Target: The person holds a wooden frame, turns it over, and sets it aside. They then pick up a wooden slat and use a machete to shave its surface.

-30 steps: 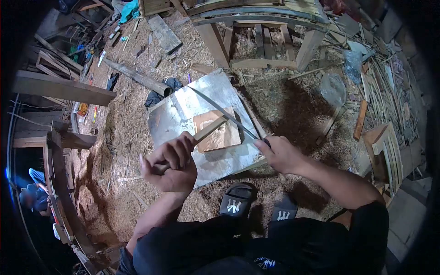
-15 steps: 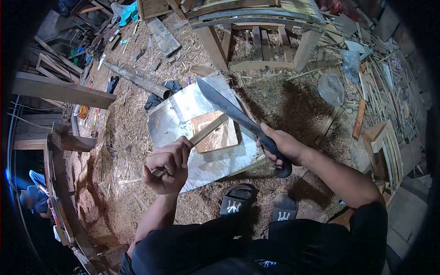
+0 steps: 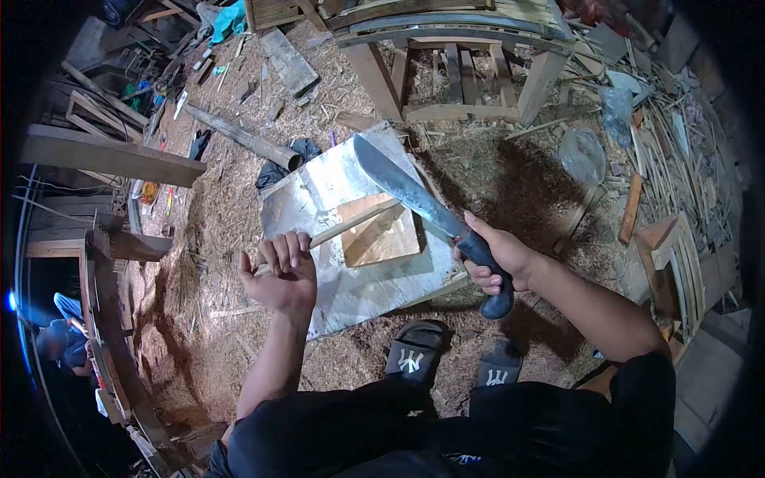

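A narrow wooden stick (image 3: pixel 351 224) slants across a square wooden block (image 3: pixel 390 243), its far end over the block. My left hand (image 3: pixel 280 271) has its fingers curled over the stick's near end, palm turned partly up and thumb out to the side. In my right hand (image 3: pixel 500 256), the fingers wrap round the dark handle of a machete (image 3: pixel 410 193). The blade points up and to the left, its broad side facing me, just past the stick's far end. Under the block lies a pale, worn board (image 3: pixel 339 299).
Sawdust and shavings cover the ground. A wooden frame (image 3: pixel 462 111) stands beyond the board, and a round post (image 3: pixel 247 142) lies at the left. Thin wood strips (image 3: pixel 685 167) pile up on the right. My sandals (image 3: pixel 416 354) are close to the board. Another person (image 3: pixel 68 342) is at the far left.
My left hand has turned and its fingers have loosened on the stick. The machete has rolled so its blade shows brighter and broader, and my right hand has shifted slightly right and down.
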A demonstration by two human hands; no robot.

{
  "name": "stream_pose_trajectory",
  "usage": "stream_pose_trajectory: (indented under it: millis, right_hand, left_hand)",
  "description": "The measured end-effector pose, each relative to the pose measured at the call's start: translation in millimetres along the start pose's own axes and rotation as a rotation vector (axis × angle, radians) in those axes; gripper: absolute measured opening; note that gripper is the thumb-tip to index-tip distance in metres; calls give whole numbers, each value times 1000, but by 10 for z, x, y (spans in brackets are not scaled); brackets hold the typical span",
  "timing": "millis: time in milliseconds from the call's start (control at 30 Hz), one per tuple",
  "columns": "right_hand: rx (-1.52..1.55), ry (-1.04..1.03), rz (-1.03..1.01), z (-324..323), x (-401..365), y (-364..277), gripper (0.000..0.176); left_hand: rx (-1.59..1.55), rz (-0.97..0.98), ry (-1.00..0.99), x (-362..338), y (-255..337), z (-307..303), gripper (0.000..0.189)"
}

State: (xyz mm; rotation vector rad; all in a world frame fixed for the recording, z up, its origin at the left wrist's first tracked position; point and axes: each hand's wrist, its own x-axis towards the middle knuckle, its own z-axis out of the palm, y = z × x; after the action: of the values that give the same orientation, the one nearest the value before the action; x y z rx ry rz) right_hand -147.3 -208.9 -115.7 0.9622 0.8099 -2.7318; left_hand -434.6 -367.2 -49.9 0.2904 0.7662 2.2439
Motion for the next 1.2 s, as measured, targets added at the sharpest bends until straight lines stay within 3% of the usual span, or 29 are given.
stream_pose_trajectory:
  millis: [267,633,900,1200]
  right_hand:
    - [70,-109,0,-93,46,30,66]
    - [56,-106,19,-111,60,16,67]
    - [59,-71,26,-75,48,9,64]
    - [47,-102,9,-121,71,32,67]
  left_hand:
    - [-1,-24,15,25,-2,-5,66]
    - [65,-30,-27,34,11,55,69]
    - [203,61,-429,20,-1,63,72]
    - [355,101,-651,-24,34,144,73]
